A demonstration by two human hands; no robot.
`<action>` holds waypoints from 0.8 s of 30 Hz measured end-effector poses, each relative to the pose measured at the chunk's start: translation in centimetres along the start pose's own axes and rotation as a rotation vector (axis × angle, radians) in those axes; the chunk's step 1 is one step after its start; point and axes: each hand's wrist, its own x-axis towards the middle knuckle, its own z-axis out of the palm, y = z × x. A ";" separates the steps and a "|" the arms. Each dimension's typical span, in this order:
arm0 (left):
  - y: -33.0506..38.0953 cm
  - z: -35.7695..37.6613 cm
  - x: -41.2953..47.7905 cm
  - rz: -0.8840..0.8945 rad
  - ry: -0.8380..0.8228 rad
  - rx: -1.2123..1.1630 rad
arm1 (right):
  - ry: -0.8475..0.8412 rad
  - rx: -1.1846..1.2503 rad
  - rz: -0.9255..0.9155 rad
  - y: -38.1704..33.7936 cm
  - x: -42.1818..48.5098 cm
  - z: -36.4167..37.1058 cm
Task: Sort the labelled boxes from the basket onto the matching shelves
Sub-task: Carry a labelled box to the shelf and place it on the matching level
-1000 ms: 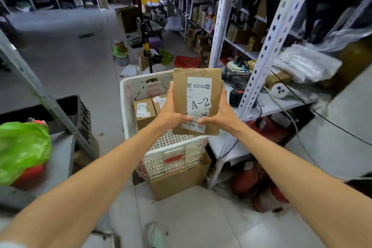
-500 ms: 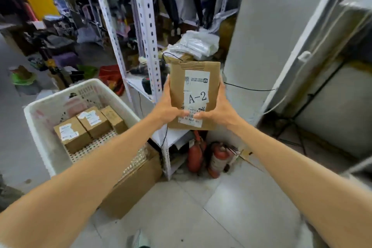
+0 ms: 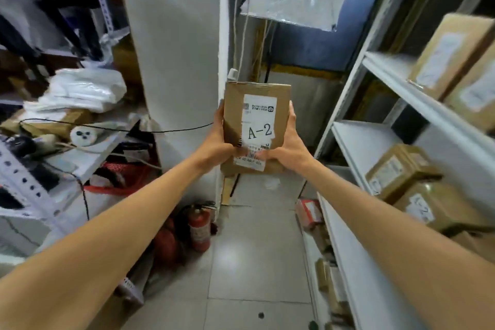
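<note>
I hold a brown cardboard box (image 3: pixel 257 112) upright in front of me, its white label reading A-2 facing me. My left hand (image 3: pixel 218 142) grips its left edge with the thumb across the lower label. On the box's right edge my right hand (image 3: pixel 288 147) grips likewise. A white shelf unit (image 3: pixel 356 147) stands at the right, with several brown labelled boxes (image 3: pixel 401 169) on it; one box (image 3: pixel 434 209) shows a label ending in -2. The basket is out of view.
A white pillar (image 3: pixel 176 61) rises at centre left. Left of it is a cluttered white rack (image 3: pixel 32 185) with plastic bags and cables. Red fire extinguishers (image 3: pixel 198 228) stand on the tiled floor at the pillar's foot. A narrow aisle runs between pillar and shelves.
The view has swung to the right: the basket has left the frame and the shelf unit with boxes has come in at the right. Both hands keep the same hold on the A-2 box.
</note>
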 end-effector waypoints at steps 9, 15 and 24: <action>2.7 5.2 5.2 0.078 -0.251 -0.031 | 0.305 -0.140 0.125 -1.2 -2.7 -6.4; 3.0 7.0 6.3 0.051 -0.374 -0.054 | 0.402 -0.151 0.212 -0.8 -4.4 -7.4; 0.7 10.0 9.5 0.086 -0.555 -0.092 | 0.515 -0.088 0.311 2.5 -4.6 -8.0</action>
